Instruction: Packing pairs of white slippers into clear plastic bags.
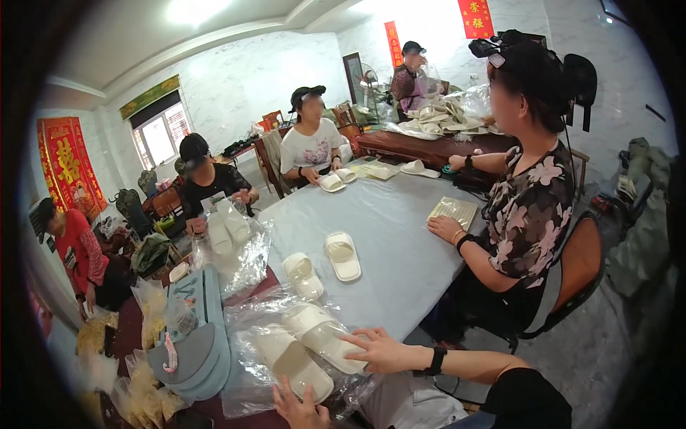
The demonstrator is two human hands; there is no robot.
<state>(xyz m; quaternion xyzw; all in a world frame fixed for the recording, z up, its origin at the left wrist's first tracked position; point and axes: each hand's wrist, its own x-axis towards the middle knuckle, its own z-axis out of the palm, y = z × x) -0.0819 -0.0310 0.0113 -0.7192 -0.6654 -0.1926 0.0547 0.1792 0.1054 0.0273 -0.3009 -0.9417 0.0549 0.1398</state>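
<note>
Two cream slippers lie side by side at the table's near edge, with a clear plastic bag around or under them; I cannot tell which. My left hand is at the heel of the left slipper, fingers spread. Stretched over the right slipper, my right hand touches its side with its fingers apart. Neither hand grips anything that shows. Just beyond, another pair rests on the grey table cover: one slipper and a second slipper.
A blue-grey case stands left of the bag, near several small bags of yellowish pieces. At the right a co-worker rests a hand on a beaded sheet. Across the table others handle slippers; a slipper pile lies behind.
</note>
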